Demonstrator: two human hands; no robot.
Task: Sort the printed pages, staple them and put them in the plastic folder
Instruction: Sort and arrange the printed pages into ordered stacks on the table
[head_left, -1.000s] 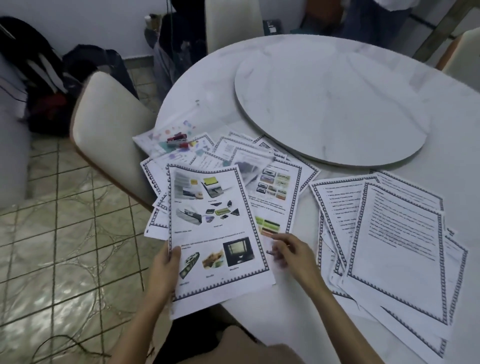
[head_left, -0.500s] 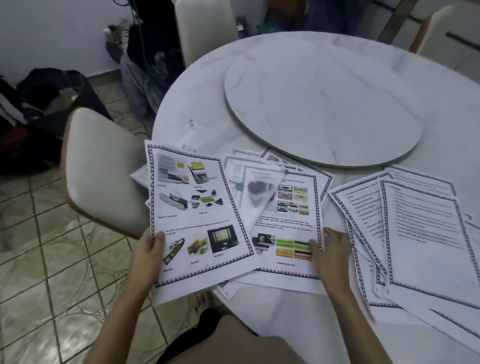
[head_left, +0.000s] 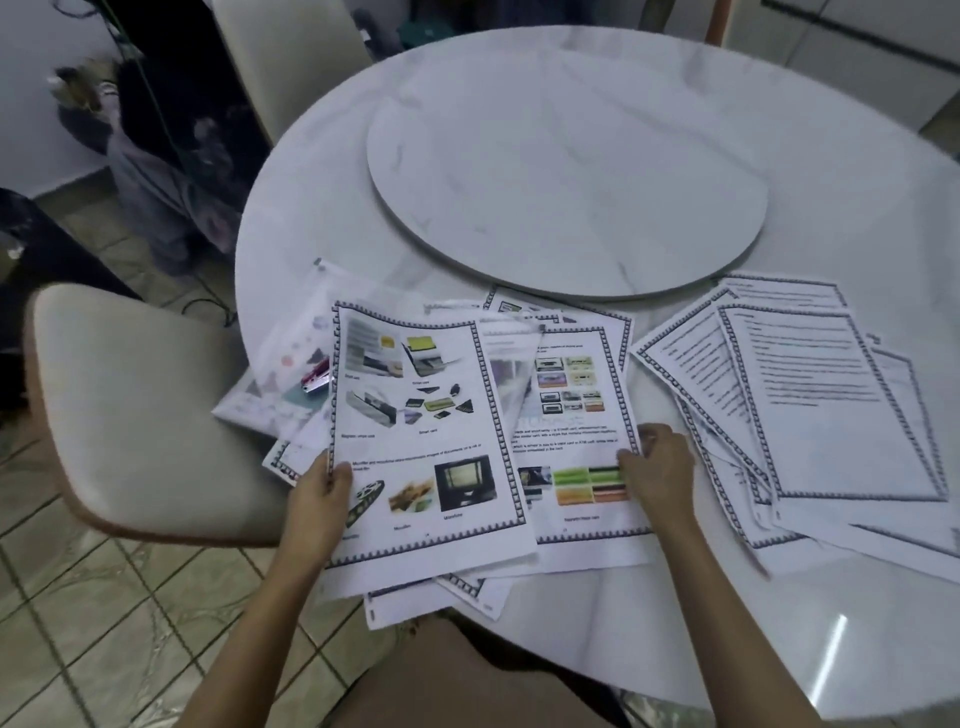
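Observation:
My left hand (head_left: 318, 496) grips the lower left edge of a picture page (head_left: 415, 415) with printed device photos, held just above the table. My right hand (head_left: 657, 470) pinches the right edge of a second picture page (head_left: 576, 410) showing cassettes and coloured cards, which lies on more bordered pages. A fanned pile of text pages (head_left: 826, 410) lies to the right. The clear plastic folder (head_left: 283, 358) lies at the far left of the pages, with a red stapler (head_left: 316, 382) on it, partly hidden by the held page.
The round white marble table (head_left: 779, 623) carries a raised turntable disc (head_left: 566, 192) at its middle. A beige chair (head_left: 140, 415) stands at the left, another chair (head_left: 280, 57) behind the table. Bags and dark clutter (head_left: 156, 156) sit on the tiled floor.
My left hand has swung the picture page leftward and then back over the pile. My right hand moved right and took hold of the cassette page's right edge.

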